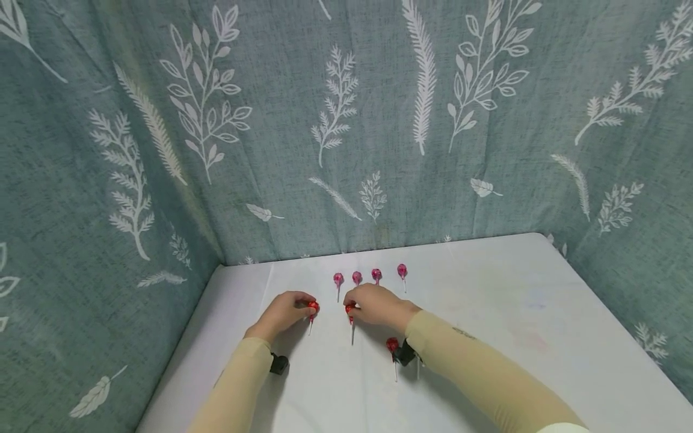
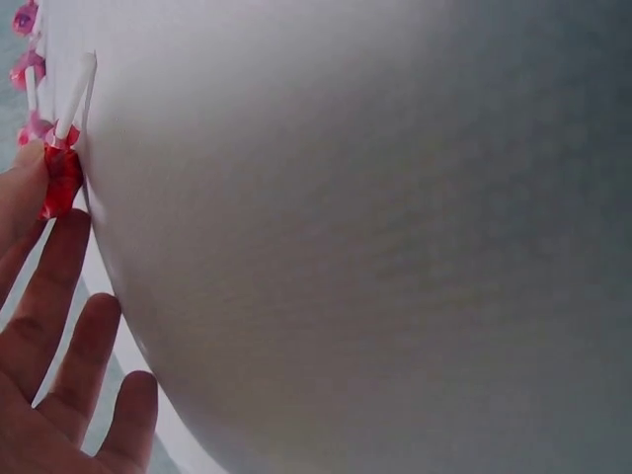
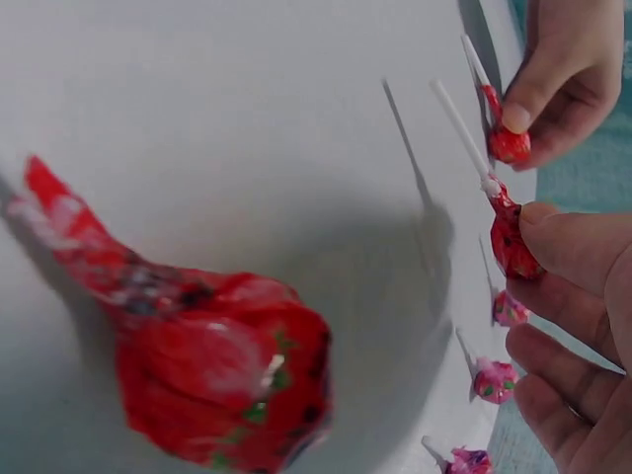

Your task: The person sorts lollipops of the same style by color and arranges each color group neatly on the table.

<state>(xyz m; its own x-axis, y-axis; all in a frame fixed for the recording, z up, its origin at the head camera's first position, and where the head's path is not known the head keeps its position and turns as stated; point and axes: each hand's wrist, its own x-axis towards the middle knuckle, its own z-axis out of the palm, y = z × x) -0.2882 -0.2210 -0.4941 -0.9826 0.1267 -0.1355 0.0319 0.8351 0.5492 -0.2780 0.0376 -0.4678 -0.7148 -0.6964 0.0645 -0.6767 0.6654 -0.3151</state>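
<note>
My left hand (image 1: 281,314) pinches a red-wrapped lollipop (image 1: 313,308) by its candy head between thumb and finger, over the left part of the table. In the left wrist view this lollipop (image 2: 63,183) has its white stick angled upward, and the other fingers are spread. To the right, my right hand (image 1: 379,305) grips a second red lollipop (image 1: 349,311) by the head, its stick pointing toward me. The right wrist view shows thumb and fingertip on that lollipop (image 3: 512,245), with its shadow on the table beside it.
A row of several pink lollipops (image 1: 338,278) lies along the far side of the white table (image 1: 487,288). Another red lollipop (image 1: 392,344) lies beside my right wrist; a further white stick (image 1: 418,368) shows below the sleeve. A patterned curtain (image 1: 346,180) surrounds the table.
</note>
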